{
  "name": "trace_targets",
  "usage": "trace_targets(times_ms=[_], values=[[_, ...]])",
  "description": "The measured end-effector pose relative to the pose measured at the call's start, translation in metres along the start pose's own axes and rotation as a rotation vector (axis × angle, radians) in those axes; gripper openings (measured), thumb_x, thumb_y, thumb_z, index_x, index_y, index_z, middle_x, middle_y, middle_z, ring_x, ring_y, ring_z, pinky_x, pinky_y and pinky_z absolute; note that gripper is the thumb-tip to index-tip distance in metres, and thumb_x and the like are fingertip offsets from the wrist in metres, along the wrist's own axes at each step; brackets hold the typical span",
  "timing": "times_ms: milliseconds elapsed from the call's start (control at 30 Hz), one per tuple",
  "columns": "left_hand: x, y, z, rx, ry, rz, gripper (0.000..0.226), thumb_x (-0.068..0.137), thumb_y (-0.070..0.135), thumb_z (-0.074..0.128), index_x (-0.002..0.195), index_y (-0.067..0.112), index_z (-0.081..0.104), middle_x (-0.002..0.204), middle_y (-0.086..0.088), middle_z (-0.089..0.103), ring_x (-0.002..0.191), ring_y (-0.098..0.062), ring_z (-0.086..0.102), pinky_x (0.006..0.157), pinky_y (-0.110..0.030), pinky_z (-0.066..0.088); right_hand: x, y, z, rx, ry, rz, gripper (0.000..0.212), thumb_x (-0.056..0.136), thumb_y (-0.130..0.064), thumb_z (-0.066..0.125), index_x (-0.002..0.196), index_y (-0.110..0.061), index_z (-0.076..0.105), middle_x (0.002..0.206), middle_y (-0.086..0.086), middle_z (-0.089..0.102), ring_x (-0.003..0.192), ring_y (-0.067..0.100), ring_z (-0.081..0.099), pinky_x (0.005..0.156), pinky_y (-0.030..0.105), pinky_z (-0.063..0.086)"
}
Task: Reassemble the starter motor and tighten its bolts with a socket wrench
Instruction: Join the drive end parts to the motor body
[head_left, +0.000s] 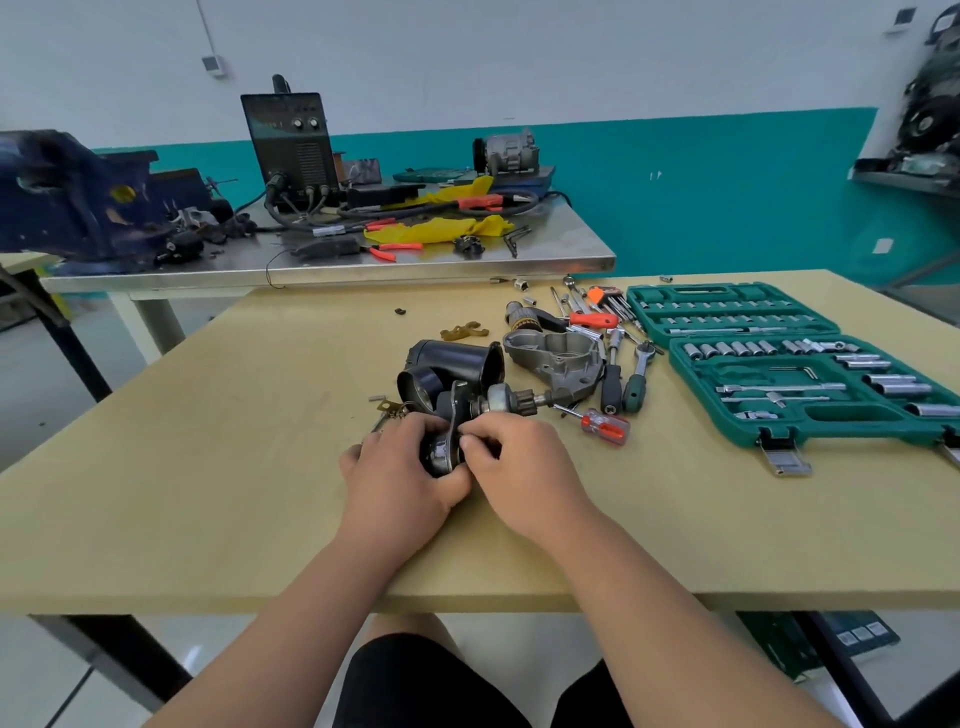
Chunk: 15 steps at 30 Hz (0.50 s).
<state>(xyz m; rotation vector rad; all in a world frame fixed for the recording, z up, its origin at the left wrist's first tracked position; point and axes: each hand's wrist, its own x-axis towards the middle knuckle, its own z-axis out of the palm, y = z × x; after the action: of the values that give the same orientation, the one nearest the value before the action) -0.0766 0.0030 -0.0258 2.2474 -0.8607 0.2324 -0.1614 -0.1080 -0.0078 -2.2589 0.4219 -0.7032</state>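
Parts of a starter motor sit near the middle of a pale, matte fibreboard table (208, 467), close to its near edge. The piece being worked on, the armature assembly (441, 457), is held just above the board between both hands. It is a short, dark cylinder with a shiny, rounded metal end. A flat dark bracket stands across it, and a steel shaft runs away from the person to a small toothed pinion (514, 402).

The left hand (395, 478) has its fingers curled round the cylinder from the left side. The right hand (514, 462) is bent in from the right, with thumb and fingertips pinching at the bracket and cylinder edge. What exactly lies under those fingertips I cannot tell.

Just behind the hands lies a black tubular housing (457, 361) on its side, smooth, with its mouth open. A smaller black cup (421, 387) touches it. Beside them to the right is a rough grey cast-aluminium nose cover (556, 358) with bolt holes.

A socket wrench (636, 382) with a green grip lies right of the casting. A screwdriver (605, 426) with a clear red handle is near the pinion. Further right lies an open green plastic socket case (805, 364), with rows of bright chrome sockets in its moulded slots.
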Motion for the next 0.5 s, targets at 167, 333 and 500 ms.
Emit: trace_targets(times_ms=[167,333,500], values=[[-0.0018,0.0013,0.0021,0.061,0.035,0.022,0.041,0.075,0.049,0.068,0.112,0.035,0.057,0.107,0.018,0.057,0.109,-0.015,0.050,0.089,-0.026,0.016,0.0039,0.0049,-0.0075,-0.010,-0.065,0.004,0.017,0.090,-0.026,0.059,0.098,-0.029,0.073,0.088,-0.014,0.070,0.081,0.004,0.061,0.075,0.031,0.052],[-0.0027,0.0012,0.0026,0.088,0.044,0.034,0.043,0.074,0.050,0.069,0.113,0.035,0.057,0.101,0.021,0.051,0.110,-0.015,0.049,0.090,-0.028,0.016,0.0069,0.0061,-0.0108,0.010,-0.072,0.018,0.012,0.088,-0.026,0.062,0.088,-0.036,0.068,0.075,-0.023,0.062,0.075,-0.005,0.057,0.065,0.017,0.046],[-0.0034,0.0009,0.0040,0.102,0.057,0.048,0.044,0.073,0.050,0.068,0.113,0.033,0.058,0.105,0.017,0.056,0.110,-0.016,0.051,0.096,-0.031,0.018,0.0058,0.0028,-0.0097,-0.129,-0.104,0.008,0.020,0.094,-0.032,0.051,0.093,-0.024,0.069,0.080,-0.005,0.067,0.074,0.014,0.059,0.065,0.035,0.050]])
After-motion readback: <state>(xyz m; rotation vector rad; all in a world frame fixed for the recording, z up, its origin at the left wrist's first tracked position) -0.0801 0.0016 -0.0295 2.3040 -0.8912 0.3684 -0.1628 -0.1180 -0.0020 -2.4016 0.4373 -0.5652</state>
